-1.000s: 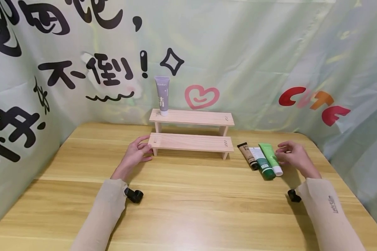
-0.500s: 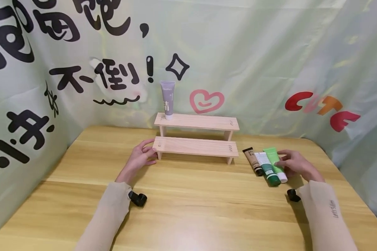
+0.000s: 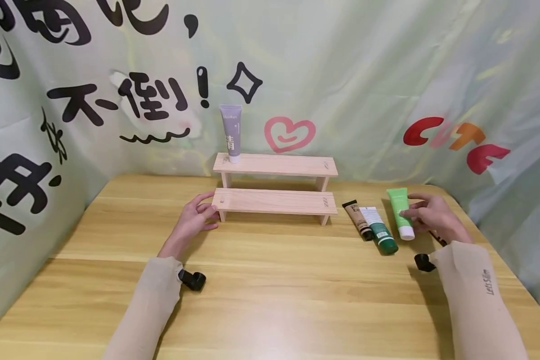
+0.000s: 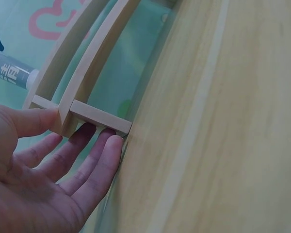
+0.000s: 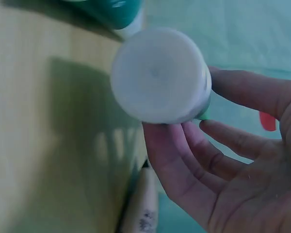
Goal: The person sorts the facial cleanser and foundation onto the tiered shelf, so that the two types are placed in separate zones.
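A light-green tube with a white cap (image 3: pixel 400 212) is in my right hand (image 3: pixel 436 218), pinched between thumb and fingers, cap towards me. The right wrist view faces the cap (image 5: pixel 160 75) end-on. My left hand (image 3: pixel 194 216) is at the left end of the lower wooden shelf (image 3: pixel 274 201). The left wrist view has its thumb (image 4: pixel 34 120) on the board's edge and the fingertips against the leg (image 4: pixel 99 116). A lilac tube (image 3: pixel 231 132) stands on its cap at the left of the upper shelf (image 3: pixel 279 164).
Left of the green tube, a brown tube (image 3: pixel 358 220) and a white-and-green tube (image 3: pixel 379 231) lie side by side. A tan object with a dark tip (image 5: pixel 141 206) lies partly hidden beyond the right hand. A printed cloth (image 3: pixel 351 75) hangs behind the table (image 3: pixel 270 300).
My right hand has closed on the green tube and moved it away from the two tubes beside it, slightly right and back. The left hand stays at the shelf. The head view shifted a little.
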Demonstrator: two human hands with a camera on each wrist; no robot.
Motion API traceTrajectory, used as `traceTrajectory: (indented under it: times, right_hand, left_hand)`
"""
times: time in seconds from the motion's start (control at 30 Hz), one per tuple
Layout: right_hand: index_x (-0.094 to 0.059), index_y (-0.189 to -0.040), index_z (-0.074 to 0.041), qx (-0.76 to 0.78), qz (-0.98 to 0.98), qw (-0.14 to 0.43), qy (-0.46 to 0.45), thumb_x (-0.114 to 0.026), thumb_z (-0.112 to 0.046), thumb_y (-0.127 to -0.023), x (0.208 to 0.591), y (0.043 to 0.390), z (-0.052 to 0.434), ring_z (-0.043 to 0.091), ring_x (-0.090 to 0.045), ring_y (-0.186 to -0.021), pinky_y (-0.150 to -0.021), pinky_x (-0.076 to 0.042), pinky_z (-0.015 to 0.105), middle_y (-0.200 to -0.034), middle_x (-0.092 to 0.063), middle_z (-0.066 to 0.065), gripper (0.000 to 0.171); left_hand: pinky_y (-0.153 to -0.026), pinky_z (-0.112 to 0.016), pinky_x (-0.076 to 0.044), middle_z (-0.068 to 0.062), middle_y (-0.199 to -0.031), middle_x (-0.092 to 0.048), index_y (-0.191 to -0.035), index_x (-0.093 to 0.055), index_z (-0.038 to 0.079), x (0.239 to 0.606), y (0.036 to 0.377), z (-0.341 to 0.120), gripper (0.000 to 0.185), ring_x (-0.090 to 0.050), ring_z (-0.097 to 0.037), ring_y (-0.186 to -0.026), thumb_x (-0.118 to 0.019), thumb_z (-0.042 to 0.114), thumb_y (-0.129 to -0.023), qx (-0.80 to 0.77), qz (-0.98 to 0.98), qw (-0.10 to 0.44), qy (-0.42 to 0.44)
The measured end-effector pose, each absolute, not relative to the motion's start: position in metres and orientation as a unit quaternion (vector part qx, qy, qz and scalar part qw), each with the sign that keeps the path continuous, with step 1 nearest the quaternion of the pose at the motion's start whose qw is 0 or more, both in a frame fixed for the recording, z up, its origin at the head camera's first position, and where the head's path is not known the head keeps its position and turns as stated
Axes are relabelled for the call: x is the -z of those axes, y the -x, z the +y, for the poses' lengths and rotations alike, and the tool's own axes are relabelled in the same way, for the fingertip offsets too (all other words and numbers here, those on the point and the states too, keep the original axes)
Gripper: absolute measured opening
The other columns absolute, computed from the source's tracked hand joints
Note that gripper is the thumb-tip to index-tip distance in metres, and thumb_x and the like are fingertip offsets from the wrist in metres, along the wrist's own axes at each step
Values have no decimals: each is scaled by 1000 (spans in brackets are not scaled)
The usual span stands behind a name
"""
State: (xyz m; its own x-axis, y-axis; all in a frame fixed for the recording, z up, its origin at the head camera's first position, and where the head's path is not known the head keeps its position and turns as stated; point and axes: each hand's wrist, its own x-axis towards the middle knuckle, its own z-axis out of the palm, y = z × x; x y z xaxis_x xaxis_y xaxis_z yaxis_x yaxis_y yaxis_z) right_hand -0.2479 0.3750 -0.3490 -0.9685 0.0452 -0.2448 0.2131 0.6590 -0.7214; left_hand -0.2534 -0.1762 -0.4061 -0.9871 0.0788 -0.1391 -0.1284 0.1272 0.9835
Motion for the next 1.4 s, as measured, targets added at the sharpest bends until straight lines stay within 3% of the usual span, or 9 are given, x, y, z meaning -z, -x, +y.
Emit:
traceTrajectory:
  times: [0.13, 0.27, 0.53, 0.8, 1.17, 1.4]
  right_hand:
    - [-14, -153, 16, 420, 901, 91, -60, -61, -11, -102, 341, 249, 370, 33, -53, -98, -77, -61, 40, -133, -38, 38, 74]
    - [-15, -154, 15, 428, 899, 80, -51, -61, -15, -103, 333, 251, 364, 27, -57, -93, -80, -62, 43, -135, -38, 37, 75]
    - [-14, -158, 8, 454, 890, 34, -34, -61, -19, -103, 309, 259, 348, 27, -54, -97, -79, -62, 38, -137, -37, 31, 77]
    - [-17, -160, 1, 482, 876, -15, -26, -65, -18, -101, 294, 266, 326, 8, -57, -85, -73, -61, 30, -131, -43, 21, 78]
    - [-28, -155, 1, 533, 842, -88, -3, -69, -10, -98, 278, 275, 285, 7, -59, -86, -69, -61, 27, -121, -48, 11, 71]
    - [-32, -153, -1, 549, 829, -105, 12, -70, -5, -95, 271, 282, 261, 10, -59, -91, -67, -61, 25, -115, -49, 6, 69]
  left_hand:
    - [-88, -35, -59, -29, -145, -49, -159, -31, 8, 406, 251, -177, 52, -58, -39, -120, -46, 7, -109, -662, 745, 80, 15]
    - [-87, -34, -59, -29, -144, -50, -158, -31, 7, 407, 251, -177, 52, -60, -37, -118, -47, 7, -108, -659, 748, 79, 16]
    - [-88, -35, -59, -28, -144, -50, -158, -31, 7, 409, 251, -177, 52, -59, -38, -119, -47, 7, -108, -661, 746, 76, 21]
    - [-81, -30, -60, -29, -140, -54, -157, -33, 7, 410, 251, -175, 51, -62, -33, -112, -48, 8, -108, -655, 752, 67, 17]
    - [-83, -32, -60, -28, -140, -54, -157, -34, 8, 407, 252, -176, 50, -61, -33, -113, -47, 8, -108, -657, 751, 68, 19]
    - [-83, -33, -60, -28, -141, -54, -157, -34, 7, 409, 251, -175, 51, -61, -35, -114, -48, 7, -108, -658, 750, 69, 16]
